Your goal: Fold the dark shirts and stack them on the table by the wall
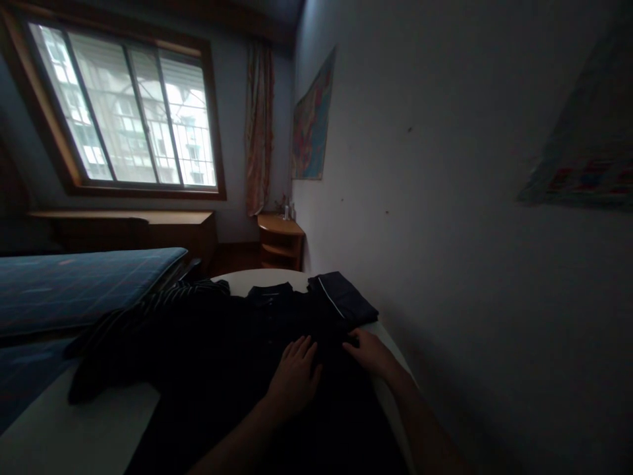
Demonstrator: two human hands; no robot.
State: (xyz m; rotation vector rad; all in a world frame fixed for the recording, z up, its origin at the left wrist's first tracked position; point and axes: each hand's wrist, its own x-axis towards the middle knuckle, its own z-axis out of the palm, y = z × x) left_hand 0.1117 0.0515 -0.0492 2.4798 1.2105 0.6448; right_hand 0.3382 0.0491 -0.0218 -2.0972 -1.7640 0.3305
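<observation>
A dark, long-sleeved shirt (217, 349) lies spread over a white table (44, 422), its collar (270, 290) toward the far edge. Its striped left-hand sleeve reaches out to the left, while on the right a dark section with a thin white line (346, 297) lies folded near the wall. My left hand (295, 376) rests flat on the middle of the shirt, fingers stretched out. At the shirt's right edge, just below the folded section, my right hand (368, 349) has its fingers curled on the cloth. Dim light hides much of the fabric's detail.
A bed with a blue plaid mattress (74, 284) stands close on the left. The white wall (445, 277) runs along the right side. Farther back are a wooden corner shelf (281, 225), a long desk (182, 218), a curtain (260, 132) and a window (133, 112).
</observation>
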